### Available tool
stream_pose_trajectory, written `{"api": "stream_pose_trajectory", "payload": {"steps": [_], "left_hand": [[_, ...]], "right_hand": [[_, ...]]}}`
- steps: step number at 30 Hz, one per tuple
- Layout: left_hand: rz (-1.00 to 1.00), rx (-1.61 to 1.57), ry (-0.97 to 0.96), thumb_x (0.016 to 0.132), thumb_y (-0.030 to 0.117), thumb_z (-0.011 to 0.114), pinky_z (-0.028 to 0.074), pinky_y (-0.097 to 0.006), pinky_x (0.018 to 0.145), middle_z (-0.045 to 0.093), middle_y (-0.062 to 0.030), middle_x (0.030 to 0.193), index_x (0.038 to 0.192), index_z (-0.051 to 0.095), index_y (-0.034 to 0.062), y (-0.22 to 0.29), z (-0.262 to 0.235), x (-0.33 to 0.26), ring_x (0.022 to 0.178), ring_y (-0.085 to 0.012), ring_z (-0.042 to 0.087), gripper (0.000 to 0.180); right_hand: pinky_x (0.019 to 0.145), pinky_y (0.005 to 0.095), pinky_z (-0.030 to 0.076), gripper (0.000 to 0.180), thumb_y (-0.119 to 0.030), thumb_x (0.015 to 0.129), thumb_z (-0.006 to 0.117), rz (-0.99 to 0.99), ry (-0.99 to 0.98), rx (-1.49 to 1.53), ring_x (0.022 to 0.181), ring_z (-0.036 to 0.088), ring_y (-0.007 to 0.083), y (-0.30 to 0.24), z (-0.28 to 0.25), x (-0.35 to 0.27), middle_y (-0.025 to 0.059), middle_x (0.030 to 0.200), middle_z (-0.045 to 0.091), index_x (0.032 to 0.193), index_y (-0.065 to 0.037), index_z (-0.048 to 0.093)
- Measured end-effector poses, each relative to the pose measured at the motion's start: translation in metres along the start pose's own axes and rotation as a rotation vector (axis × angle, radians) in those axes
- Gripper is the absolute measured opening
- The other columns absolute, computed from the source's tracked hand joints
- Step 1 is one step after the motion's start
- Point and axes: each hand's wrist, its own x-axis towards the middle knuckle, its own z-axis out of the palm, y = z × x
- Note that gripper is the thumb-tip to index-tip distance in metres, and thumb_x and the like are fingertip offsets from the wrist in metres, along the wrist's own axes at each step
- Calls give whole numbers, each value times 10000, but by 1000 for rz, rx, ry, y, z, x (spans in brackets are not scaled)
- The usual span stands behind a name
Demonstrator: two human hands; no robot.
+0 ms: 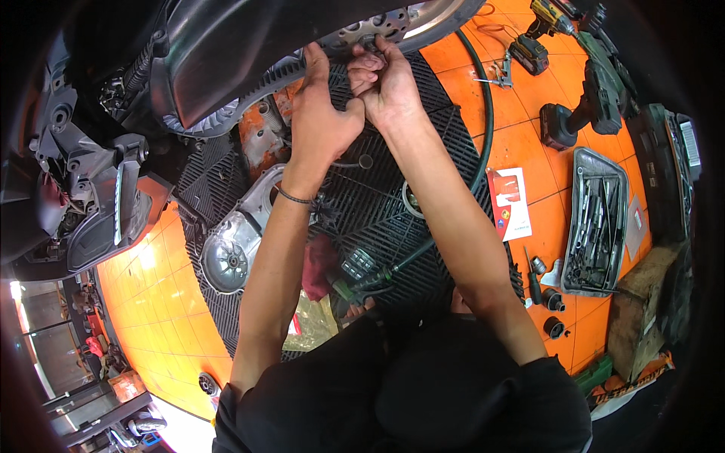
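Observation:
Both my arms reach up to the underside of a dark scooter [242, 38]. My left hand [325, 117] has its index finger stretched against the lower edge of the bodywork, beside a ribbed black belt [266, 81]; its thumb stands apart. My right hand [389, 87] has its fingers curled in at the hub of a drilled metal disc [393, 24]. Whatever small part those fingers pinch is mostly hidden. Below my left wrist, partly behind the forearm, lies a silver engine cover [224, 253] on the black ribbed mat [370, 204].
At right on the orange tiles are cordless power tools [559, 124], a grey tray of hand tools [596, 226], sockets [553, 300] and a red-and-white packet [510, 202]. A dark hose [487, 113] crosses the mat. A red cloth [320, 264] lies between my arms.

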Motion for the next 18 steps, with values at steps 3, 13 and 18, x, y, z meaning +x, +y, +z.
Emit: {"api": "stream_pose_trajectory", "payload": {"steps": [3,13,18], "left_hand": [[19,26,10,722,164,643,376,-387,1125,382,-352,1452,1472,288,-106,-2,-4,2,1338,-417,446,872],[-112,-53,-188,838,144,708,433,-324,1031,580,-241,1352,1565,113,23,-14,-13,-3,1236,-254,588,947],[-152,-247,-227,839,-8,636,409,-341,1067,529,-229,1412,1572,81,45,-9,-5,-4,1280,-277,546,921]], "right_hand": [[452,230,339,391,-306,1018,448,13,-16,-46,527,417,116,-1,-4,2,0,590,395,852,35,544],[640,514,562,325,-223,892,633,-970,358,-1735,680,651,484,10,19,-20,305,653,615,767,76,612],[728,510,549,325,-193,901,611,-764,371,-1463,812,656,484,6,24,-24,342,758,628,827,122,633]]}}
